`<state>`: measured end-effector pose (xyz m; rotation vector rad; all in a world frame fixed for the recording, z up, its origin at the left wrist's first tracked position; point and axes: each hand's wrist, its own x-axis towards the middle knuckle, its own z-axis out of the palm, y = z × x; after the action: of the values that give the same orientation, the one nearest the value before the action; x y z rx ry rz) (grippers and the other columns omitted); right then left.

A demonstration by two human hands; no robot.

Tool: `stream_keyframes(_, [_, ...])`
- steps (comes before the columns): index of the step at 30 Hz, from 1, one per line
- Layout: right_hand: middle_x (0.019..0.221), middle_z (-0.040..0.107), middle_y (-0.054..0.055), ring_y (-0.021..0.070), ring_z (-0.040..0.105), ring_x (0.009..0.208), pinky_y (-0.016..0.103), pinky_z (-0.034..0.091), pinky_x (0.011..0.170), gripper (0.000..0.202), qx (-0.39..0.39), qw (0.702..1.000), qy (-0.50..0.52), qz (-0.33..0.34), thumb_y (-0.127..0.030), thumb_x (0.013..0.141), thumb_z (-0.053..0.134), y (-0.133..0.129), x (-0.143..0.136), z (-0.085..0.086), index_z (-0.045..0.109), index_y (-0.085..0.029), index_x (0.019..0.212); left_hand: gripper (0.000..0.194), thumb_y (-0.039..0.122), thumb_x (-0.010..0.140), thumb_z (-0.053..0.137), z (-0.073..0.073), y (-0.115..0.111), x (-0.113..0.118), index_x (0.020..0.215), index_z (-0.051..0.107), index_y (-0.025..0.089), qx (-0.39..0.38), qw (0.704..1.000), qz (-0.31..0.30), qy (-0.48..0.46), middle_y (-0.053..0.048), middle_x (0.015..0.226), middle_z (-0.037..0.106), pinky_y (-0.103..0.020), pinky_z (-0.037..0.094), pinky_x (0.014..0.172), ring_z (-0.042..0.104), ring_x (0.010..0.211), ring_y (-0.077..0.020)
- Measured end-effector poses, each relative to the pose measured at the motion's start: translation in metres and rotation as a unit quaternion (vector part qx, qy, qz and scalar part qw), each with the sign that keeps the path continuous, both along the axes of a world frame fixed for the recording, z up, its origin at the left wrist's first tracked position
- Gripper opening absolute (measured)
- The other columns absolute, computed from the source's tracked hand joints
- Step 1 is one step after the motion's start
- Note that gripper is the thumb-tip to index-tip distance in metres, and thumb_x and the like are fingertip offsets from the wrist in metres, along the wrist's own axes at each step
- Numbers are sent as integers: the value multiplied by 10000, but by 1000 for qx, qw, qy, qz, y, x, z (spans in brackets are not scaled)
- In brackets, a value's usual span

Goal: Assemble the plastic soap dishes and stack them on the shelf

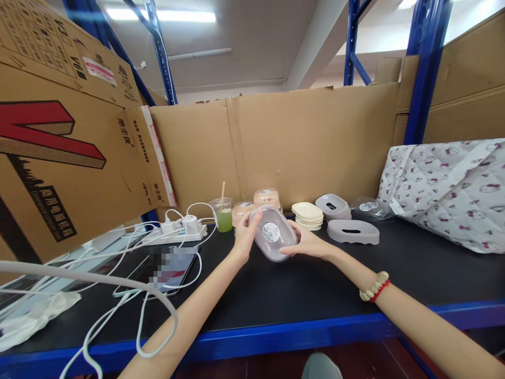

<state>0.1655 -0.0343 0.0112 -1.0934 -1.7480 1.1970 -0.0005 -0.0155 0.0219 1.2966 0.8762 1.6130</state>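
Between my two hands, above the black tabletop, is a grey soap box with a glossy clear cover and a round printed sticker. It is tilted toward me. My left hand grips its left side, the thumb along the upper edge. On the right, my right hand clasps the edge, thumb on the front face. Behind it stand peach boxes with clear domed covers. Just right of them is a stack of cream oval trays. Farther right lie a slotted grey base, stacked grey pieces and clear covers.
A cup of green drink with a straw stands behind my left hand. A white power strip, looping white cables and a tablet occupy the left. Cardboard walls the back; a patterned quilted bag sits right.
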Motion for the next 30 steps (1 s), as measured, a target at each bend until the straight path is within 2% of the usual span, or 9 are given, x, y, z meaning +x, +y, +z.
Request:
stream_keyframes(4, [1041, 586, 57, 76, 564, 750, 152, 470, 506, 741, 14, 1000, 21, -14, -525, 571, 688, 0, 1, 1, 461, -173, 1183, 497, 572, 584, 695, 1, 1, -2, 864, 661, 163, -40, 999, -30, -3, -58, 951, 657, -237, 448, 700, 586, 931, -204])
stream_keyframes(7, [970, 610, 41, 96, 574, 797, 174, 490, 590, 682, 47, 998, 44, -26, -560, 588, 652, 2, 3, 2, 513, -169, 1128, 585, 648, 588, 654, 1, 1, -1, 913, 639, 162, -52, 998, -39, 7, -59, 922, 652, -211, 430, 572, 605, 845, -192])
stream_keyframes(10, [893, 626, 33, 133, 585, 875, 211, 505, 699, 633, 65, 995, 67, -44, -545, 561, 657, 3, 4, 1, 564, -163, 1057, 650, 707, 591, 606, -1, 1, -1, 953, 604, 167, -58, 996, -70, 25, -61, 903, 647, -200, 430, 517, 617, 792, -186])
stream_keyframes(14, [947, 638, 47, 164, 588, 943, 246, 505, 789, 638, 62, 978, 167, -105, -594, 585, 574, 7, 3, 1, 587, -147, 1039, 759, 606, 528, 731, -7, -2, 2, 1123, 490, 203, -52, 985, -156, 51, -111, 1071, 622, -245, 501, 545, 650, 717, -178])
stream_keyframes(17, [985, 635, 58, 149, 601, 854, 225, 506, 652, 661, 25, 964, 208, -165, -604, 654, 497, 7, 2, 3, 541, -152, 1134, 788, 528, 542, 770, -11, -7, 4, 1170, 421, 206, -76, 956, -257, 119, -152, 1047, 631, -284, 517, 549, 653, 565, -161])
stream_keyframes(20, [977, 627, 65, 110, 578, 697, 189, 460, 486, 653, -9, 967, 200, -159, -589, 697, 478, 4, 0, 7, 483, -177, 1204, 620, 596, 610, 688, -13, -12, 6, 1010, 504, 160, -85, 921, -332, 184, -117, 871, 655, -262, 506, 540, 657, 537, -164])
stream_keyframes(23, [989, 613, 61, 73, 542, 632, 167, 463, 455, 646, -7, 971, 199, -134, -570, 671, 535, -1, -1, 10, 476, -191, 1192, 608, 615, 571, 698, -12, -13, 6, 914, 521, 144, -75, 922, -335, 181, -78, 799, 641, -261, 509, 538, 659, 546, -168])
stream_keyframes(26, [1035, 597, 62, 60, 539, 644, 152, 476, 460, 684, 12, 973, 197, -121, -587, 629, 585, -2, -1, 11, 474, -200, 1183, 661, 540, 517, 770, -9, -13, 5, 973, 485, 157, -56, 940, -306, 137, -64, 790, 638, -288, 524, 547, 664, 562, -189])
stream_keyframes(30, [1135, 561, 64, 78, 573, 749, 142, 495, 480, 798, 59, 975, 181, -117, -618, 586, 635, 0, 2, 12, 438, -226, 1253, 621, 502, 579, 754, -7, -11, 4, 1023, 456, 185, -32, 959, -271, 73, -76, 837, 664, -305, 536, 568, 678, 618, -204])
